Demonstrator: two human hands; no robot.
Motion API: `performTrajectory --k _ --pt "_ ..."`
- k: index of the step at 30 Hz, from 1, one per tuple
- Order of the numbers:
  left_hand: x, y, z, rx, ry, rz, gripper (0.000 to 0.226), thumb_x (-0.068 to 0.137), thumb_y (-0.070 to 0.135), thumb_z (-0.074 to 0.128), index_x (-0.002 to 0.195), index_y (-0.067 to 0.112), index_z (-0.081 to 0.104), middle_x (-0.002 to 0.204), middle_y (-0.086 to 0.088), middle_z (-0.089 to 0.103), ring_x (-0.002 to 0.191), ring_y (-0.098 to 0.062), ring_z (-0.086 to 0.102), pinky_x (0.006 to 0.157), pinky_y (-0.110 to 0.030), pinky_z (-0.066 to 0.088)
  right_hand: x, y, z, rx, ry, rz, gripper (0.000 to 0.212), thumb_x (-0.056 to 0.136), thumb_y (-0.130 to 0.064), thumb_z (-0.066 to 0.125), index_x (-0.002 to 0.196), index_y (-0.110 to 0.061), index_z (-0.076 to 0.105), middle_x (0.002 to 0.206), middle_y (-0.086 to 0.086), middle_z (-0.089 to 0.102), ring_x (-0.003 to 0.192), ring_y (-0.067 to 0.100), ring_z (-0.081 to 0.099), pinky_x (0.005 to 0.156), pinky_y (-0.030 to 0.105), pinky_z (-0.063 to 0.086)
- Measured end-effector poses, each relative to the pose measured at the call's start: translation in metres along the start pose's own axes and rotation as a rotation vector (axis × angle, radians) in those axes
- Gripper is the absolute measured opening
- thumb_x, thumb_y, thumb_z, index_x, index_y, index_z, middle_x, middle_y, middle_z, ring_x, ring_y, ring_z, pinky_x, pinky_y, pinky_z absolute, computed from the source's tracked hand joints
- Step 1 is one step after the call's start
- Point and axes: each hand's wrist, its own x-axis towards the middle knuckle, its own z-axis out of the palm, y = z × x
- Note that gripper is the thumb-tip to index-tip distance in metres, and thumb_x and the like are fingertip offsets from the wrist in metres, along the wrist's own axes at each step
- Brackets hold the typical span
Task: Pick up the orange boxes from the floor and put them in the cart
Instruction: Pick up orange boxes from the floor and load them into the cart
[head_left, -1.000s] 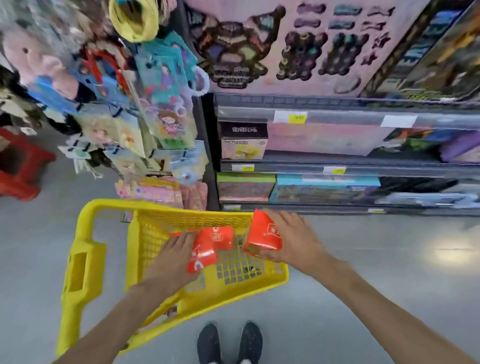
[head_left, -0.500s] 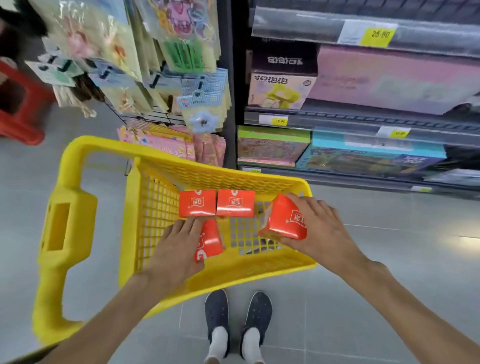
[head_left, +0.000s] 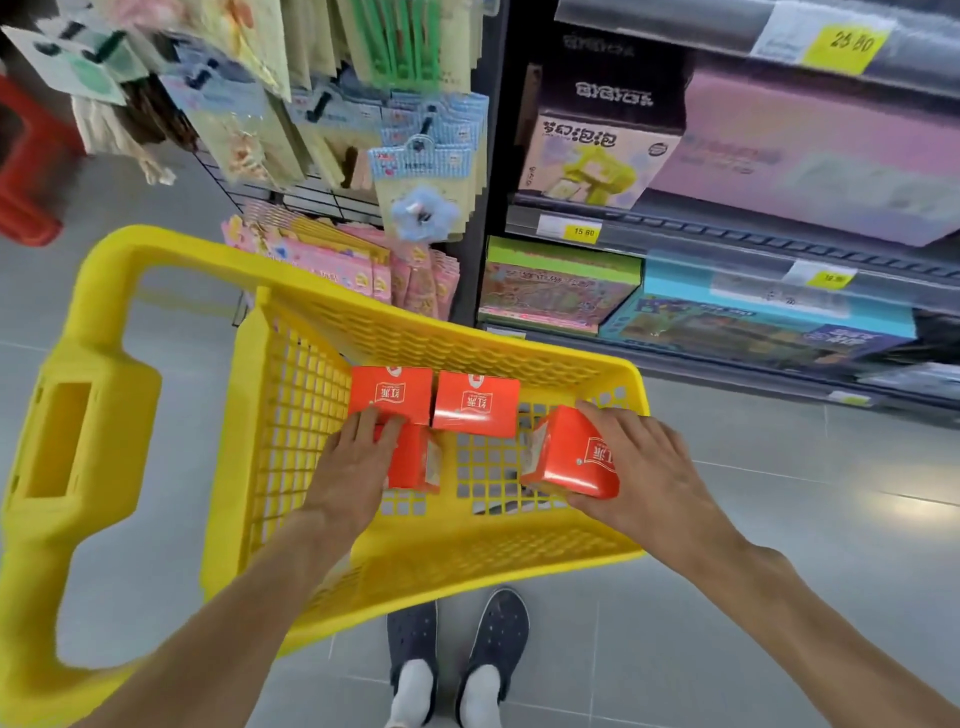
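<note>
Gleaming glossy, 4 orange boxes sit inside the yellow cart.

shelf: boxed toys | rack: hanging packets | floor: red stool | 2 dark shoes

The cart is open on top. Two boxes fill its far floor, and a third sits just beside them; bare mesh lies between that box and the right hand. Shelves rise close behind.
</note>
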Motion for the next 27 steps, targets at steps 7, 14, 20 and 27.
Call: performTrajectory --k 7,14,20,27 --pt "-0.005 0.008 0.018 -0.034 0.038 -0.086 0.103 0.056 0.002 0.083 0.144 0.015 0.032 0.133 -0.013 0.038 0.122 -0.032 0.041 0.091 -0.047 0.050 0.007 -0.002 0.020 -0.063 0.012 -0.016 0.105 0.068 -0.063 0.077 0.152 -0.030 0.024 0.140 -0.001 0.048 0.126 0.024 0.044 0.115 0.043 0.027" --pt "-0.018 0.005 0.017 -0.015 0.005 -0.056 0.112 0.061 0.012 0.086 0.152 0.017 0.022 0.140 -0.013 0.033 0.127 -0.032 0.039 0.096 -0.046 0.049 0.044 -0.010 0.030 -0.117 0.055 -0.061 0.100 0.067 -0.051 0.083 0.149 -0.024 0.033 0.131 0.003 0.051 0.122 0.028 0.046 0.116 0.048 0.026" --pt "-0.022 0.006 0.022 -0.105 0.028 -0.068 0.111 0.061 0.015 0.086 0.152 0.020 0.023 0.141 -0.011 0.035 0.123 -0.030 0.040 0.091 -0.045 0.051 0.073 -0.006 0.053 -0.199 0.038 -0.055 0.101 0.067 -0.041 0.087 0.149 -0.020 0.031 0.129 0.007 0.050 0.120 0.029 0.044 0.106 0.044 0.038" --pt "-0.025 0.006 0.023 -0.178 0.065 -0.055 0.103 0.069 0.022 0.083 0.152 0.020 0.022 0.140 -0.010 0.034 0.126 -0.030 0.037 0.092 -0.046 0.051 0.078 -0.011 0.073 -0.246 0.046 -0.068 0.101 0.071 -0.034 0.085 0.151 -0.012 0.028 0.133 0.014 0.045 0.123 0.033 0.040 0.109 0.048 0.035"
